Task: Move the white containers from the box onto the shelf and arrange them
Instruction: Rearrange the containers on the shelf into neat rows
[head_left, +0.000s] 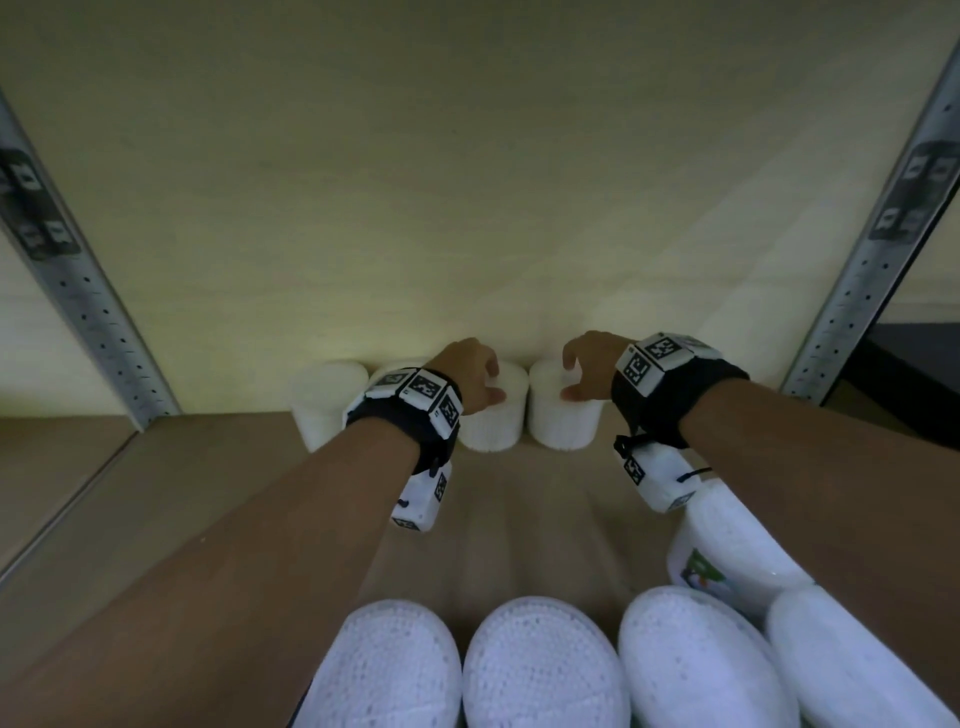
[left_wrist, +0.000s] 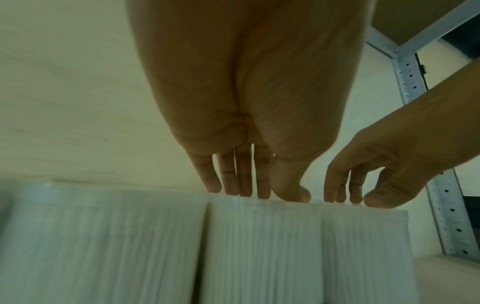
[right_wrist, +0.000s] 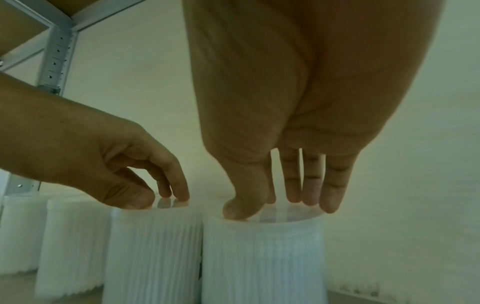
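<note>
While two containers (head_left: 491, 415) are steadied from above against the back wall (head_left: 467, 182), left hand (head_left: 470, 376) and right hand (head_left: 587, 366) rest fingertips on the tops (nothing gripped); a harder push could tip one.

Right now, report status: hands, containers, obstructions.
Left hand fingertips on one container, right hand fingertips on the next container. Both upright in the back row, side by side. Nothing blocking.

Brown shelf (head_left: 156, 499) carries upright white containers (head_left: 563, 415).
</note>
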